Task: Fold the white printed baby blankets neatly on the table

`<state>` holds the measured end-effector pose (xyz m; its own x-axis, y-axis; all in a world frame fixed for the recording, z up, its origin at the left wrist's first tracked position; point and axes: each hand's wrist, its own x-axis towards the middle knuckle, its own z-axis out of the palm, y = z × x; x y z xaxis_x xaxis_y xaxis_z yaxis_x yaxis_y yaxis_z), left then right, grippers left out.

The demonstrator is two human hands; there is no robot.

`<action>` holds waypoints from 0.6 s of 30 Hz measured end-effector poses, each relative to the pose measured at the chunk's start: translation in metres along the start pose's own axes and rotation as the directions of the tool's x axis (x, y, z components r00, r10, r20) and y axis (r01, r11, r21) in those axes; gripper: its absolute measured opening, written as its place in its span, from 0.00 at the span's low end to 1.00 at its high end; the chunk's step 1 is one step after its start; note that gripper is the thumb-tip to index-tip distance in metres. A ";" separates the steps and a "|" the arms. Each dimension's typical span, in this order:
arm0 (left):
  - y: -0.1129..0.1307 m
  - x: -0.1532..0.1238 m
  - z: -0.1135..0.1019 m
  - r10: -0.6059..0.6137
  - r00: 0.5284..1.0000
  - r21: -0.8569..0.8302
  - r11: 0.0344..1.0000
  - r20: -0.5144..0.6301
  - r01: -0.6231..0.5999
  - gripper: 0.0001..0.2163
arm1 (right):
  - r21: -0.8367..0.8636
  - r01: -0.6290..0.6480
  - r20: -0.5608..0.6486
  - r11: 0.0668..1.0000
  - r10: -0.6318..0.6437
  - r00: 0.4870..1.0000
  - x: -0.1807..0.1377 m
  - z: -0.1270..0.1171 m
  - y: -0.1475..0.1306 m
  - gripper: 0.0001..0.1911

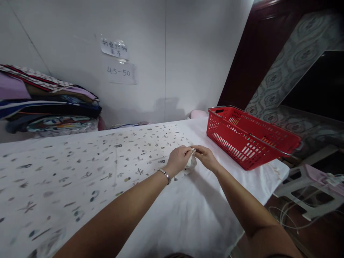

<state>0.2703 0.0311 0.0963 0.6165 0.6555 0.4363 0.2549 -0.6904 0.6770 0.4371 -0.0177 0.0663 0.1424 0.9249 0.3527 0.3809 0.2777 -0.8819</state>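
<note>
A white cloth with small printed motifs [107, 161] lies spread over the left and middle of the table. My left hand [177, 157] pinches the cloth at its right end, fingers closed on the fabric. Right beside it, my right hand [205, 156] is also closed on the same gathered bit, thumb and fingers together. The pinched part is raised slightly off the table, and a small fold hangs below my fingers. A bracelet [165, 175] circles my left wrist.
A red plastic basket [242, 139] with metal handles stands on the white-covered table [172, 222] at the right. Folded fabrics [51, 104] are stacked at the back left. Handwritten papers [122, 73] hang on the wall. A stool [311, 186] and loose cables are on the right.
</note>
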 end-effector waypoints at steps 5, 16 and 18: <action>0.000 -0.002 -0.001 -0.029 0.998 -0.024 0.999 0.063 0.030 0.10 | 0.013 -0.017 0.032 1.000 0.016 0.999 0.000 -0.001 0.002 0.13; -0.006 0.000 0.008 -0.127 0.988 -0.120 0.983 0.092 0.138 0.11 | -0.162 0.132 0.044 0.978 -0.127 0.991 -0.006 -0.008 -0.016 0.11; -0.008 -0.002 0.010 -0.190 0.972 -0.202 0.955 0.138 0.215 0.11 | -0.092 0.049 -0.018 0.995 -0.051 0.999 -0.005 -0.011 -0.015 0.13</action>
<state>0.2740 0.0326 0.0841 0.6535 0.7261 0.2138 0.2255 -0.4564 0.8607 0.4410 -0.0293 0.0812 0.1392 0.9046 0.4030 0.4696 0.2979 -0.8311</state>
